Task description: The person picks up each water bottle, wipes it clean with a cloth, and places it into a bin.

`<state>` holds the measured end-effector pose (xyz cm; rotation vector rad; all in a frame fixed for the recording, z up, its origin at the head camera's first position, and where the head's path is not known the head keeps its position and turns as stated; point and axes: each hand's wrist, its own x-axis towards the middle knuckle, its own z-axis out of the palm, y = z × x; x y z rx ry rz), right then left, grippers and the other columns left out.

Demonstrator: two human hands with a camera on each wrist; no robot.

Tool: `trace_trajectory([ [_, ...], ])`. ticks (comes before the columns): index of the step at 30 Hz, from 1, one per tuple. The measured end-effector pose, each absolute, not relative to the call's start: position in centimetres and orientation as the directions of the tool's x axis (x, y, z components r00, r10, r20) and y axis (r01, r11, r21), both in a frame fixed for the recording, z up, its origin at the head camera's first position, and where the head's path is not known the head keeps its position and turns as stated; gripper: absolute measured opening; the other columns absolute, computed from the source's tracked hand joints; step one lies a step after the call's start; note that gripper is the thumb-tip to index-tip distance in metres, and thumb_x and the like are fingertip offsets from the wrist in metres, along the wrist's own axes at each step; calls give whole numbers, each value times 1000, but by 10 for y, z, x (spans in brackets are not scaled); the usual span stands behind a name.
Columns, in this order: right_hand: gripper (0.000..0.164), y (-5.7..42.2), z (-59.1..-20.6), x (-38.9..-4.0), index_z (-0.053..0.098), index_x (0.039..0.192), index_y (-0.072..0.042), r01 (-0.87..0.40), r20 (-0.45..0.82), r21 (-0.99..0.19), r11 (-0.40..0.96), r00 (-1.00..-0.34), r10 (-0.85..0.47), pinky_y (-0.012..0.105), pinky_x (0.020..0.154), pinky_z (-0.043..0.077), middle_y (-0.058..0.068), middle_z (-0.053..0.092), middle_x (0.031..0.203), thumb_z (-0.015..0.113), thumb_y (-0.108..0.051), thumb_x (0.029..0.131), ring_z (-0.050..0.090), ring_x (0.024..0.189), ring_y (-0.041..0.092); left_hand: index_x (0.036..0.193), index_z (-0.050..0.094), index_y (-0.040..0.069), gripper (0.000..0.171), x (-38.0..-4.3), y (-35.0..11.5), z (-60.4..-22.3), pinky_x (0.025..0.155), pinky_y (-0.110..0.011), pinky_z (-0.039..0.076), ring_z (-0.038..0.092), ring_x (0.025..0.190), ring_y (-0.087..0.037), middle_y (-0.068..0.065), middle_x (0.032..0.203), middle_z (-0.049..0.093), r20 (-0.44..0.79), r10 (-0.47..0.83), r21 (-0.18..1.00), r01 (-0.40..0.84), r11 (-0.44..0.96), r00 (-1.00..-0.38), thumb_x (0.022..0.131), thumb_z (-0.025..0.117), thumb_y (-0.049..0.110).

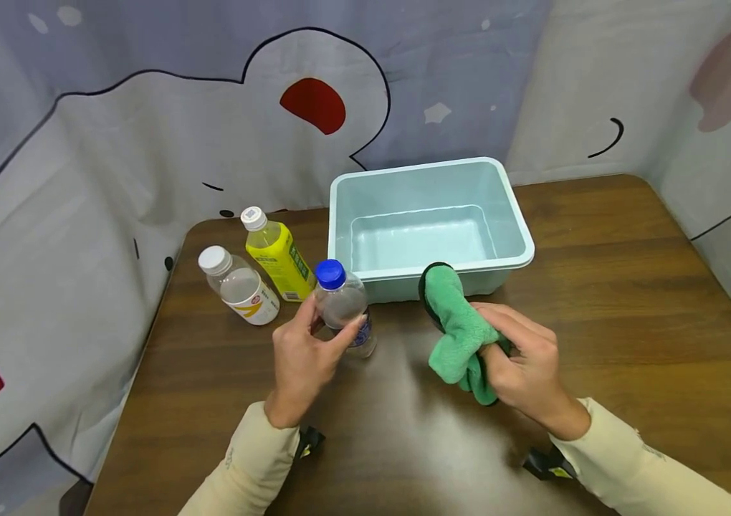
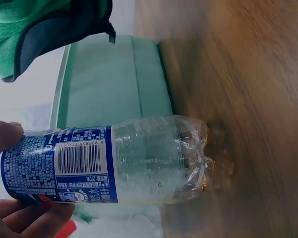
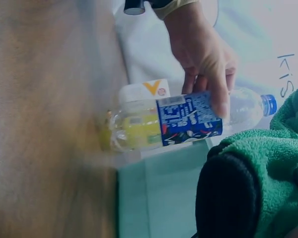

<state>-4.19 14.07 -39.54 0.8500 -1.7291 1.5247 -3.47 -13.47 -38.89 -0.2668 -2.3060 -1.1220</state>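
Observation:
My left hand (image 1: 304, 351) grips a clear plastic bottle (image 1: 342, 304) with a blue cap, thumb on one side and fingers on the other. Its blue printed label (image 2: 59, 166) carries a barcode in the left wrist view. The bottle stands nearly upright, its base at or just above the table; I cannot tell whether they touch. My right hand (image 1: 527, 358) pinches a bunched green cloth (image 1: 459, 322) with black edging, held above the table to the right of the bottle. In the right wrist view the cloth (image 3: 268, 153) hangs close to the blue cap (image 3: 268, 105).
A pale blue-green plastic basin (image 1: 430, 274) sits behind both hands near the back edge. Left of it are a yellow-labelled bottle (image 1: 284, 265) and a clear bottle with a white cap (image 1: 243, 290). The brown wooden table (image 1: 630, 301) meets a printed curtain (image 1: 165, 150) behind.

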Motion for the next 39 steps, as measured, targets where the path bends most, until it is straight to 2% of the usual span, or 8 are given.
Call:
trace_trajectory([
  [4, 31, 143, -390, -42, 73, 99, 18, -821, 824, -562, 102, -566, -14, 18, 90, 58, 22, 76, 99, 56, 25, 74, 74, 101, 11, 119, 67, -4, 54, -37, -128, -389, 79, -43, 65, 80, 93, -31, -20, 105, 80, 572, -36, 653, 428, 625, -819, 76, 94, 14],
  [15, 31, 151, -380, -46, 70, 99, 22, -797, 799, -602, 54, -601, 39, 18, 89, 58, 13, 76, 107, 54, 28, 73, 73, 99, 14, 119, 67, 1, 53, -43, -106, -388, 86, -38, 64, 80, 100, -25, -16, 106, 80, 568, 52, 644, 483, 593, -821, 78, 94, 20],
  [27, 33, 155, -368, -50, 68, 103, 25, -782, 779, -623, -31, -624, 59, 20, 91, 58, 14, 73, 116, 55, 31, 73, 71, 106, 19, 124, 66, 2, 56, -47, -82, -387, 81, -36, 65, 79, 99, -22, -13, 108, 79, 587, 117, 613, 534, 582, -801, 79, 93, 22],
  [39, 28, 158, -358, -53, 67, 97, 25, -793, 793, -608, 25, -607, 46, 20, 92, 57, 13, 70, 116, 54, 29, 73, 68, 106, 20, 128, 63, -1, 62, -43, -66, -390, 80, -35, 65, 80, 98, -23, -14, 108, 79, 581, 166, 601, 557, 573, -797, 78, 94, 22],
])
